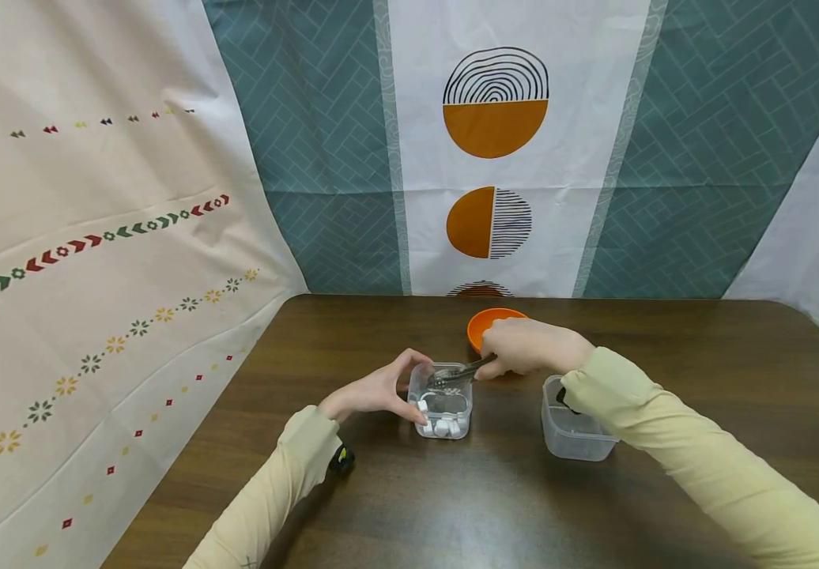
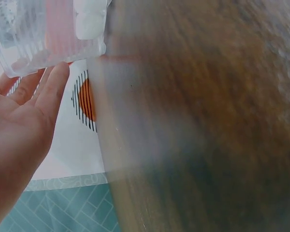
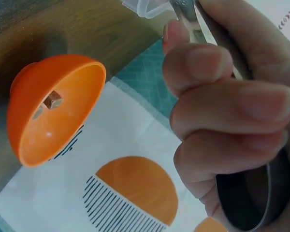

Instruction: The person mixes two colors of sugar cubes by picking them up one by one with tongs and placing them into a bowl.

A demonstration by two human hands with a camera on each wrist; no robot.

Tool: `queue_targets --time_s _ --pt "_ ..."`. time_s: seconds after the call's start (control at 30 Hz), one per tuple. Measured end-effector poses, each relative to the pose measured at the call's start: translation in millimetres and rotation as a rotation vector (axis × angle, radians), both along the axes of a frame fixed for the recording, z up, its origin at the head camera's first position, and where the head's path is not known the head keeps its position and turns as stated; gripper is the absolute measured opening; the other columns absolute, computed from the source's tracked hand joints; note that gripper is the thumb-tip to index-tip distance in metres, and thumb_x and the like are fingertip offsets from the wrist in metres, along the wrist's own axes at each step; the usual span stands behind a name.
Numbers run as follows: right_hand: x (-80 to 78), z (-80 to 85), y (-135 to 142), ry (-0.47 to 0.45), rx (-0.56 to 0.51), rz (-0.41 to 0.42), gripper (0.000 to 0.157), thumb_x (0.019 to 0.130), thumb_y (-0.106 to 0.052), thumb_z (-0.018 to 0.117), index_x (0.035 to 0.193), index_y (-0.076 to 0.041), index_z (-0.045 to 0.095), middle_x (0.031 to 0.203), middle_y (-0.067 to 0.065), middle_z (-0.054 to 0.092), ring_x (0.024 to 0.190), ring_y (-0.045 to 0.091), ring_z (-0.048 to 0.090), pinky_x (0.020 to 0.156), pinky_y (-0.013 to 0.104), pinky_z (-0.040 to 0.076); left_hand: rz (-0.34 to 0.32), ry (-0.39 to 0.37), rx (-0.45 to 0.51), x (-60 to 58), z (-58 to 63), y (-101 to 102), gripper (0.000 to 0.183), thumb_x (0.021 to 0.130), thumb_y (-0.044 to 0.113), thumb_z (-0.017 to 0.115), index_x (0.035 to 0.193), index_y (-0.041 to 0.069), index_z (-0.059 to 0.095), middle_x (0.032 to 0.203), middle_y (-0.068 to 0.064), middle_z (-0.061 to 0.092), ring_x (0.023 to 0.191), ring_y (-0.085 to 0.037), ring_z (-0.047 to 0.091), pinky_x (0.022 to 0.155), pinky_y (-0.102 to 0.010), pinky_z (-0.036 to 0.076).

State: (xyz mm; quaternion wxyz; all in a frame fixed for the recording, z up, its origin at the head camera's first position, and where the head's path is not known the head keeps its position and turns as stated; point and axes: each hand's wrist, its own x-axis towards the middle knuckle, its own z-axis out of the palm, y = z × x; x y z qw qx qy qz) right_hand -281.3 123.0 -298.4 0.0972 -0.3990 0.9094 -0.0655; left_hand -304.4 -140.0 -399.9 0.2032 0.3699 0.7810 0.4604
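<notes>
A small clear plastic container (image 1: 445, 401) stands on the table with several white chunks (image 1: 443, 427) in its near part. My left hand (image 1: 379, 387) grips it from the left side, thumb near the front corner and fingers at the back corner. In the left wrist view, fingertips (image 2: 58, 79) lie against the container wall (image 2: 63, 57). My right hand (image 1: 530, 346) holds metal tongs (image 1: 462, 374), their tips inside the container's far part. The right wrist view shows fingers (image 3: 222, 106) curled round the tongs' arms, with the bent end (image 3: 275, 193) below the palm.
Behind the right hand sits an orange bowl (image 1: 482, 322); a small brown cube (image 3: 52, 100) lies inside it. A second clear container (image 1: 576, 446) stands to the right, partly under the right forearm. A patterned cloth (image 1: 424, 237) hangs along the table's back edge.
</notes>
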Motion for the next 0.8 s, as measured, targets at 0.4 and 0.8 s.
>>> queue_targets --time_s 0.4,0.8 --pt "-4.1 13.8 31.1 -0.107 -0.122 -0.043 0.039 0.086 -0.031 0.062 0.055 -0.015 0.046 0.044 -0.009 0.033 0.033 0.007 0.033 0.043 0.023 0.031 -0.023 0.010 0.030 -1.3 -3.5 0.0 0.074 0.069 0.018 0.080 0.125 0.013 0.032 0.124 -0.005 0.040 0.114 -0.017 0.039 0.093 -0.037 0.035" --pt "-18.7 16.5 71.2 -0.159 -0.180 -0.148 0.035 0.090 -0.028 0.058 0.058 -0.014 0.052 0.041 -0.004 0.038 0.031 0.008 0.033 0.038 0.027 0.037 -0.062 0.010 0.079 8.5 11.3 4.7 0.073 0.069 0.001 0.077 0.125 -0.004 0.030 0.124 -0.025 0.039 0.115 -0.036 0.039 0.092 -0.045 0.034"
